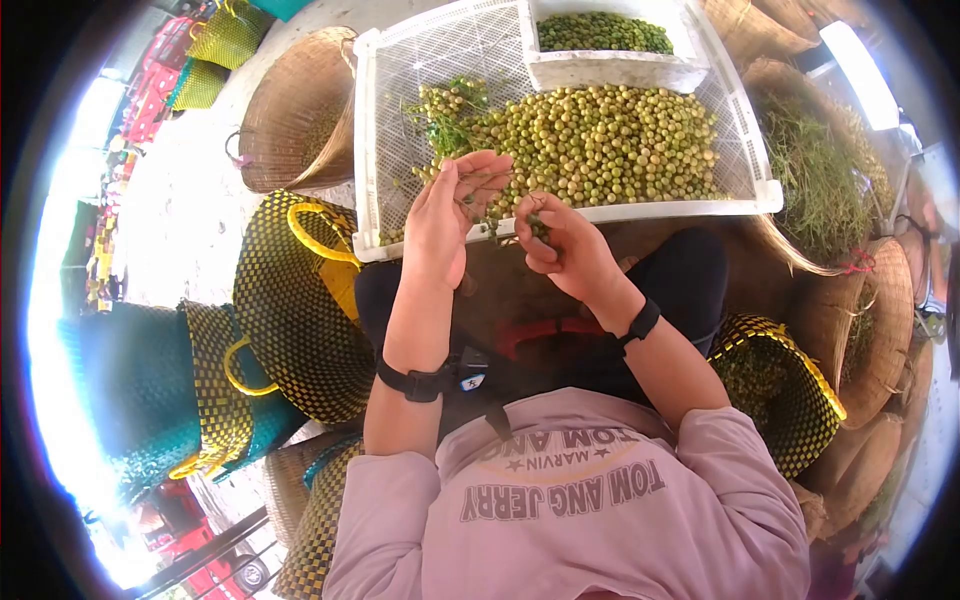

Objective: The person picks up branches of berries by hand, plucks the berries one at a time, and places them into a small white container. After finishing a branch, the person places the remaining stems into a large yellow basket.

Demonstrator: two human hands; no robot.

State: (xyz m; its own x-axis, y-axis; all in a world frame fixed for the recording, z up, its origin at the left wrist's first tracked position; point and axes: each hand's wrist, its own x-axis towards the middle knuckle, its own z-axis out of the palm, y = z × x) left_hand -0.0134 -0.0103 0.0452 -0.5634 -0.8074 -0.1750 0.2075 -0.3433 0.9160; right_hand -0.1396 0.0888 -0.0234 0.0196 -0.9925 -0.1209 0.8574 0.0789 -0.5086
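The left hand (pixel 440 215) is raised over the near edge of the white tray (pixel 640 212), at 12 o'clock from the body. Its fingers are loosely open and a little bent, and the palm is turned inward; I cannot tell whether small pieces lie in it. The right hand (pixel 565 248) is just beside it, at 1 o'clock, with fingers curled closely around a few green fruits (pixel 540 230), near the fingertips. Perhaps this small grip lets the fingers feel each fruit, and the hands are near together so that little travel is needed. The tray is close before the knees, probably for easy reach.

In the tray, loose yellowish fruits (pixel 600 145) make a wide pile at its middle and right. At the tray's 10 o'clock is a bunch with stems (pixel 450 115), which seems apart from the loose ones by kind. At its 1 o'clock, a white box (pixel 615 72) contains darker green fruits (pixel 605 32); its walls keep them separate.

Around, a wicker basket (pixel 290 110) leans at between 10 and 11 o'clock, thin green stems (pixel 815 175) are heaped at 2, and a checkered basket (pixel 800 440) at 4 contains small greenish matter.
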